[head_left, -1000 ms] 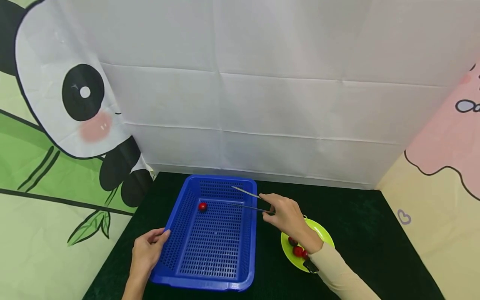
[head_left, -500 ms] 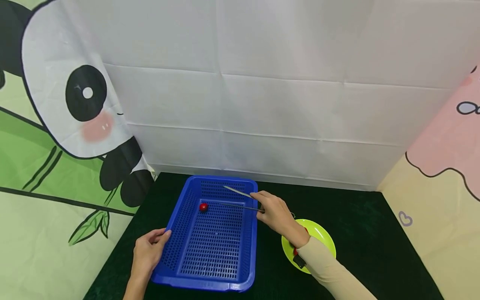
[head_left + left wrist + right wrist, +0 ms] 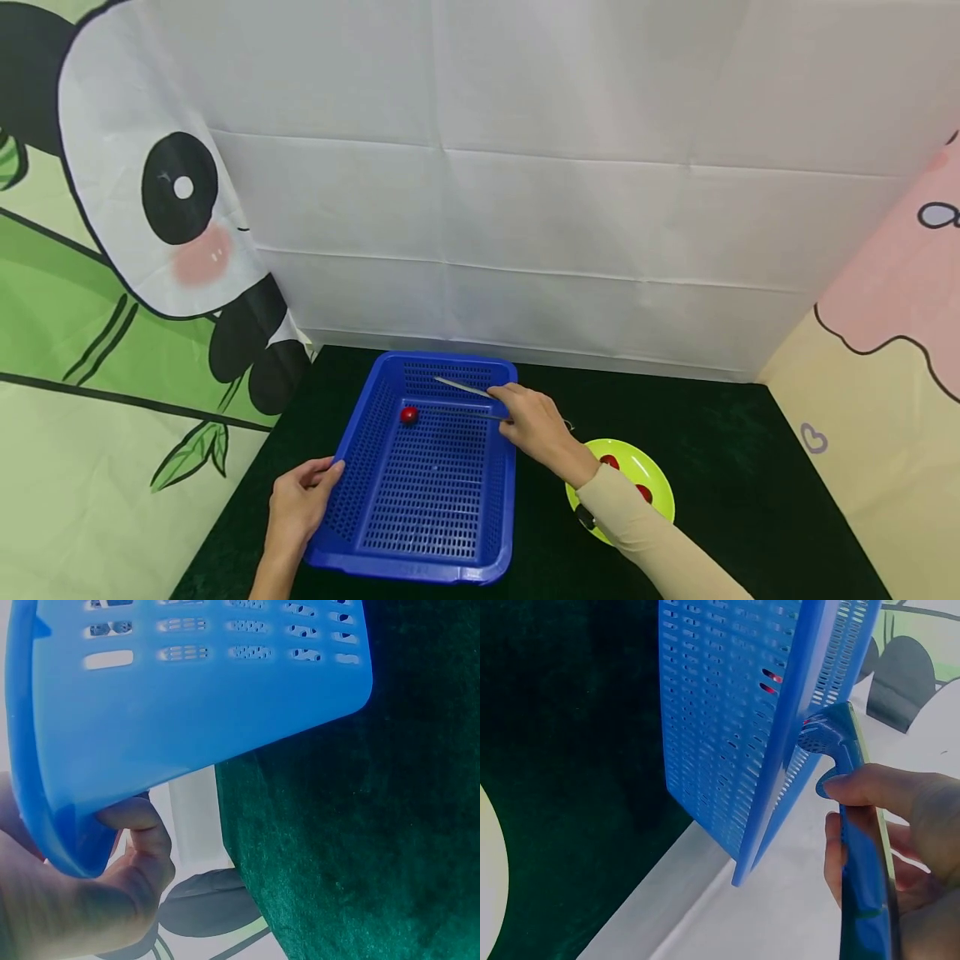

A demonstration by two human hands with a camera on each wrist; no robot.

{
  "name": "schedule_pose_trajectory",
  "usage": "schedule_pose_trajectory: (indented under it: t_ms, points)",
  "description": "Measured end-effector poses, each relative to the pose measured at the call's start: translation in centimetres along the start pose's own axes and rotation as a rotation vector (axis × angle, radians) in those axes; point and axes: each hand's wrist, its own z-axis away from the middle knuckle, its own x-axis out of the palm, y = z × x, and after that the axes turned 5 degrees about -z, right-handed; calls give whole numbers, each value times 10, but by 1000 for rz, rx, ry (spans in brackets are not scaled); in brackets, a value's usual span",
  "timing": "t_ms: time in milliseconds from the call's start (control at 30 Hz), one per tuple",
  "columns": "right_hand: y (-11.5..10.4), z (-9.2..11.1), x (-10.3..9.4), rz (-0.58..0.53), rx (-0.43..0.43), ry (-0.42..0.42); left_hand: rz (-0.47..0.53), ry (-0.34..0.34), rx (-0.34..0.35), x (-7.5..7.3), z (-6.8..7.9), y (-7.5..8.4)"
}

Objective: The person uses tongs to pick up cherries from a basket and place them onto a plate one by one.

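My left hand [image 3: 296, 504] grips the left rim of a blue slotted plastic basket [image 3: 423, 508]; in the left wrist view its thumb and fingers pinch the rim [image 3: 22, 735]. One small red cherry tomato [image 3: 408, 415] lies inside the basket, toward its far left. My right hand [image 3: 536, 425] holds metal tongs [image 3: 461, 386] over the basket's right rim. The tongs' two arms are spread, and their tips reach left toward the tomato. In the right wrist view, thumb and fingers clasp the shiny tongs [image 3: 866, 855], which reflect blue.
A yellow-green plate [image 3: 637, 467] stands right of the basket, partly covered by the right forearm. Red cherry tomatoes [image 3: 610, 460] lie on it. Dark green cloth [image 3: 712, 458] covers the table, with a white sheet [image 3: 555, 208] hanging behind.
My right hand has moved left with the tongs, bringing the tips farther over the basket and nearer the tomato inside. My left hand keeps its grip on the rim.
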Motion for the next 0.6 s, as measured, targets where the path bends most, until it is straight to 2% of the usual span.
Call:
schedule_pose_trajectory:
  t_ms: [200, 600]
  points:
    - [-2, -5, 5, 57, -19, -15, 0, 26, 23, 1, 2, -1]
    - [-3, -18, 20, 110, -29, -70, -4, 29, 17, 1, 3, 0]
